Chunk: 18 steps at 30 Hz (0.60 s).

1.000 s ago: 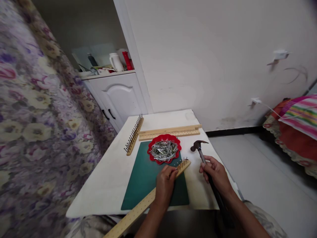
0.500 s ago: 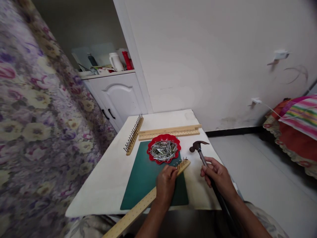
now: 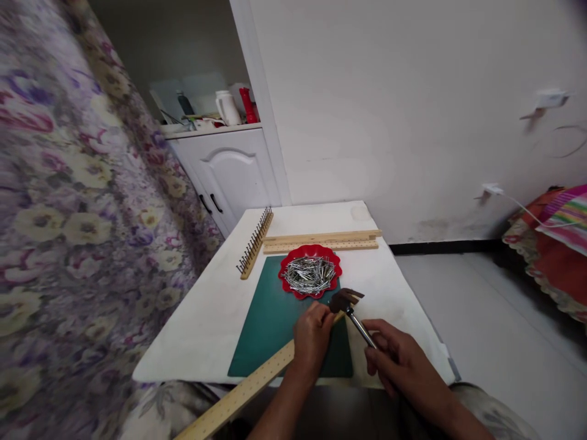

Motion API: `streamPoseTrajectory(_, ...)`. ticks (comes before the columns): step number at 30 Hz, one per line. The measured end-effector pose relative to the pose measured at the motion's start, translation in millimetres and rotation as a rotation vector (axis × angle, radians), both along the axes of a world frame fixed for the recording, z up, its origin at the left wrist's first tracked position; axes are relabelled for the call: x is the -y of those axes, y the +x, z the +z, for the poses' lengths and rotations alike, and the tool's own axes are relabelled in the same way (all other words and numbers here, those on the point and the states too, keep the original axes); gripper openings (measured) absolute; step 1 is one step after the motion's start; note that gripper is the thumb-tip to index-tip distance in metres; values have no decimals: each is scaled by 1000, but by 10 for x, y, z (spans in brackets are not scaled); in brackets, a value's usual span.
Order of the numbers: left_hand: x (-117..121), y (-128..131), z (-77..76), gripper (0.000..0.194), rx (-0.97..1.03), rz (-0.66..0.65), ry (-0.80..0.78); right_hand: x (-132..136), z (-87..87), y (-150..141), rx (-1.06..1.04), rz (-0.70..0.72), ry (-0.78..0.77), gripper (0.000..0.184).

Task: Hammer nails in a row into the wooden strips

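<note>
A long wooden strip with drilled holes [image 3: 257, 386] slants from the lower left across the green mat [image 3: 257, 324]. My left hand [image 3: 312, 336] rests over the strip near its far end, fingers pinched on a nail that is mostly hidden by the fingers and the hammer head. In my right hand [image 3: 403, 363] is a claw hammer [image 3: 360, 327], gripped by its handle. Its head is right beside my left fingertips, over the strip's end, and covers the nails standing there. Just beyond sits a red scalloped dish [image 3: 310, 249] full of loose silver nails [image 3: 309, 275].
A strip with a row of upright nails [image 3: 255, 244] lies at the table's back left. More wooden strips [image 3: 321, 241] lie behind the dish. The white-covered table [image 3: 197, 330] stands near a wall, a white cabinet [image 3: 236, 171] and a floral curtain [image 3: 92, 214].
My right hand has brought the hammer left and down, so its head now meets my left fingertips over the strip. The left hand keeps its pinch. The view has shifted slightly.
</note>
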<state>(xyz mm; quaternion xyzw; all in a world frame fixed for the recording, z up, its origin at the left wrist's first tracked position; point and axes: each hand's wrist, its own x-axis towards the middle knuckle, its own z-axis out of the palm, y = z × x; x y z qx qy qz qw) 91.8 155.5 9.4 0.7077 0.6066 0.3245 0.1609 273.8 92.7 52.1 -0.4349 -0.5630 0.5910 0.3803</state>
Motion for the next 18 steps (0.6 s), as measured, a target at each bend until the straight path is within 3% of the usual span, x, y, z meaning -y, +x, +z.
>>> streamPoseTrajectory(18, -6, -7, -44, 21, 6, 10, -21, 1, 113, -78, 150, -37, 61, 40)
